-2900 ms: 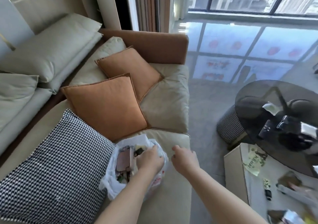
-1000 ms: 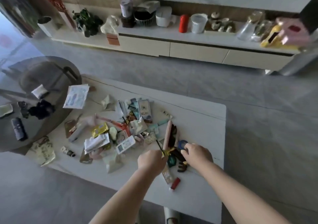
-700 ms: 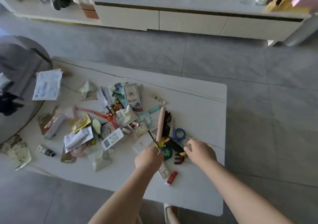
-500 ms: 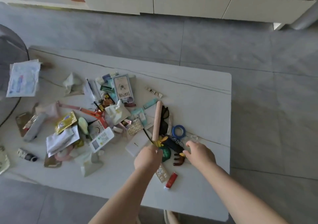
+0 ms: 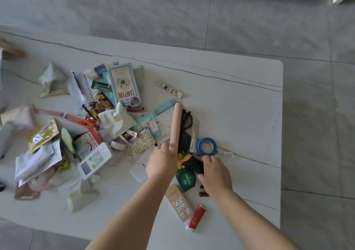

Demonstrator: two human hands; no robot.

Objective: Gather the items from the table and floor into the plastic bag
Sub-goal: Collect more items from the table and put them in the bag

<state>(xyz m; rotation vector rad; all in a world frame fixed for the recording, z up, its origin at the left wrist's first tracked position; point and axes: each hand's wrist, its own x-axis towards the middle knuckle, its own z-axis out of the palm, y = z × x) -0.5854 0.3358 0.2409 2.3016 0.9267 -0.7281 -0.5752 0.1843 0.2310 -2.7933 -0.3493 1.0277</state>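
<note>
Head view. White marble-veined table, rounded far-right corner, strewn with small items.

Left hand: fingers curled round the near end of a ribbed pink case. Case stiff, light, probably slick; best gripped mid-length to stop it swinging.

Right hand: just right of the pink case's near end, fingers curled onto a black-and-orange object; exact kind unclear.

Beside the pink case, right: black sunglasses, fragile, best lifted by the frame; blue tape roll, rigid, easily hooked through its hole.

Nearer than the case: green tape measure, likely dense; beige remote; red tube.

Left of the case: white remote, tampon box, soft sachets and wrappers, light and crushable.

Plastic bag: out of view.
</note>
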